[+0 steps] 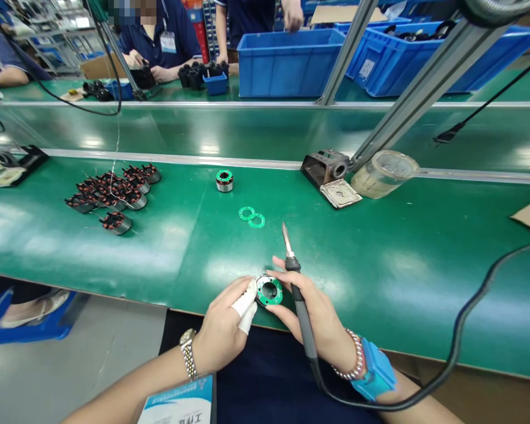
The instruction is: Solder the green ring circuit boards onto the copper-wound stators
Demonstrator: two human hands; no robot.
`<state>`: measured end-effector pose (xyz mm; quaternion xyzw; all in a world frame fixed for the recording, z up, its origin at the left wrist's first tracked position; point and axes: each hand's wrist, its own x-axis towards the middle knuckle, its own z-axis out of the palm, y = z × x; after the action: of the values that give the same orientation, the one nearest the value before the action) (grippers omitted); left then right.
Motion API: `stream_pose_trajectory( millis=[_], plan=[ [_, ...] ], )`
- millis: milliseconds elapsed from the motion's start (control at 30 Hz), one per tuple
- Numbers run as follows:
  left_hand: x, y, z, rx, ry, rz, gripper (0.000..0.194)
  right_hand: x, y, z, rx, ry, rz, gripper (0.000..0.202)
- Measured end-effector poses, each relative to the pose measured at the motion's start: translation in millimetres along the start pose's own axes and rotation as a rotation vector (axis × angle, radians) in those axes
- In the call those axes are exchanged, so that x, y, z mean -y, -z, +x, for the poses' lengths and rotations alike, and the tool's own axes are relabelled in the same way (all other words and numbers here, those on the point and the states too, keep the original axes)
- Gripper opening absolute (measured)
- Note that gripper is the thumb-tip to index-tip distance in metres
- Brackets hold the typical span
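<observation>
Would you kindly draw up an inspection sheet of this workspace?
Surface: green bench, glossy, with reflections.
Work pieces: green-topped part, held; similar piece standing upright; two overlapping green rings; wire-wound cores grouped at left.
Clutter: metal stand beside jar.
Hands: left hand, fingers partly white-covered, grips the part; right hand steadies it, holding a soldering iron.
Cables: black cable from the iron, running right.
Surroundings: people and blue bins beyond.

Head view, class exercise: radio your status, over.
Left grip: on round green-ringed part. Right grip: grey-black soldering iron, also part's edge. Iron tip pointing away; nothing seen blocking.
</observation>
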<state>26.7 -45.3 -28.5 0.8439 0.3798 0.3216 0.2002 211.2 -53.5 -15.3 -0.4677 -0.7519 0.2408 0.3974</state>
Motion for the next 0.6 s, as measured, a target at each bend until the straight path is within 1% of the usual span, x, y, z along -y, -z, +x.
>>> stream_pose_trajectory(
  millis=[100, 200, 267, 300, 367, 500, 600],
  plan=[
    [-3, 0.1, -2, 0.019, 0.099, -0.125, 0.044, -4, 2, 7, 0.045, 0.040, 0.042, 0.039],
    [-4, 4.0, -1, 0.006, 0.236, -0.220, 0.038, -3, 8, 13, 0.080, 0.045, 0.058, 0.039],
    [-4, 7.0, -1, -0.011, 0.268, -0.215, 0.036, -1, 12, 13, 0.091, 0.039, 0.035, 0.042],
    [-3, 8.5, -1, -0.013, 0.251, -0.198, 0.037, 0, 13, 12, 0.093, 0.040, 0.023, 0.043],
    [0, 11.3, 1, -0.012, 0.162, -0.150, 0.035, 2, 14, 11, 0.098, 0.043, 0.004, 0.042],
    [13, 18.9, 11, -0.042, -0.109, -0.010, 0.022, 0, 13, 11, 0.107, 0.065, 0.009, 0.038],
    [23, 24.7, 22, -0.012, -0.263, 0.051, 0.020, -1, 12, 12, 0.116, 0.093, 0.017, 0.038]
  ],
)
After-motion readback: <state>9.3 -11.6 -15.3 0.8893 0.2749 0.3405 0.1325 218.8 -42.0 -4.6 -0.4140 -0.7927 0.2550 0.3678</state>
